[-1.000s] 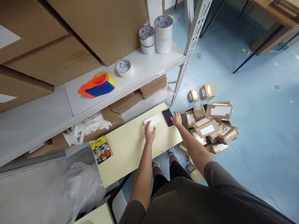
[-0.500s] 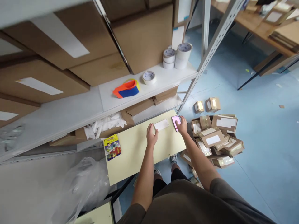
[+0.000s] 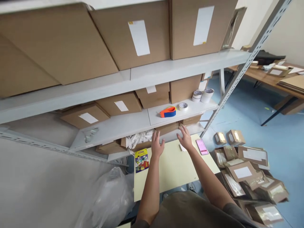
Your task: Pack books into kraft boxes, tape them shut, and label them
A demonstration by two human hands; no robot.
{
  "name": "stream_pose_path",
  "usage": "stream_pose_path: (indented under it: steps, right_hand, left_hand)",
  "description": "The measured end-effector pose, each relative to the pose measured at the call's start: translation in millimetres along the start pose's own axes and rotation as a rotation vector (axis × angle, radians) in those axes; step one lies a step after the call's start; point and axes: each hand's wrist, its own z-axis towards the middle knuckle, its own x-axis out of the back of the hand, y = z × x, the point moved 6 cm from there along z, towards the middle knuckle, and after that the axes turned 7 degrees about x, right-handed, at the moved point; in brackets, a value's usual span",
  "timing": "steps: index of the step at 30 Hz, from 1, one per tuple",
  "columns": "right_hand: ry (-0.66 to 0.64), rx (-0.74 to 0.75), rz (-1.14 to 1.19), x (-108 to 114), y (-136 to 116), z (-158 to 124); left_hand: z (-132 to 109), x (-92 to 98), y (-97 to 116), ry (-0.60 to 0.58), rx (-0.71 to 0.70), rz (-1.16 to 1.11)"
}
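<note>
My left hand [image 3: 157, 145] is raised over the pale yellow table [image 3: 171, 167], fingers spread and holding nothing. To its right, my right hand [image 3: 185, 138] is also empty with spread fingers, near the shelf's front edge. Below and partly behind it, a white slip or card [image 3: 182, 148] shows on the table. A phone [image 3: 202, 147] with a pink screen lies at the table's right end, touched by neither hand. The colourful yellow and purple packet [image 3: 142, 160] rests at the left end.
The metal shelving [image 3: 114, 122] ahead bears cartons, tape rolls [image 3: 183, 106] and an orange and blue tape dispenser [image 3: 168, 112]. Small parcels [image 3: 243, 172] are heaped on the right floor. A clear plastic bag [image 3: 111, 193] stands left; another table [image 3: 273, 76] is at back right.
My right hand has left the phone and moved left, its fingers now spread. Both hands are raised towards the shelf. The view has tilted up, showing more of the upper shelf.
</note>
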Motion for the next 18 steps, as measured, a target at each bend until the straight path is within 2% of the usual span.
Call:
stream_pose_path:
  steps: [4, 9, 11, 15, 18]
  right_hand:
    - [-0.035, 0.068, -0.015, -13.4, -2.5, 51.8]
    - [-0.174, 0.133, -0.129, -32.4, 11.4, 143.5]
    - [-0.284, 0.14, -0.199, -42.6, 17.1, 173.6]
    - [-0.576, 0.134, -0.343, -66.9, 28.1, 203.2]
    - [-0.665, 0.141, -0.345, -75.5, 32.0, 209.2]
  left_hand:
    - [17.4, 32.5, 4.7, 0.072, 0.007, 0.022]
    - [26.2, 46.9, 12.3, 0.113, 0.063, 0.062]
    - [27.0, 51.2, 14.7, 0.137, 0.083, 0.074]
    - [22.5, 62.2, 15.6, 0.187, 0.133, 0.084]
    - [14.8, 70.0, 13.9, 0.196, 0.157, 0.077]
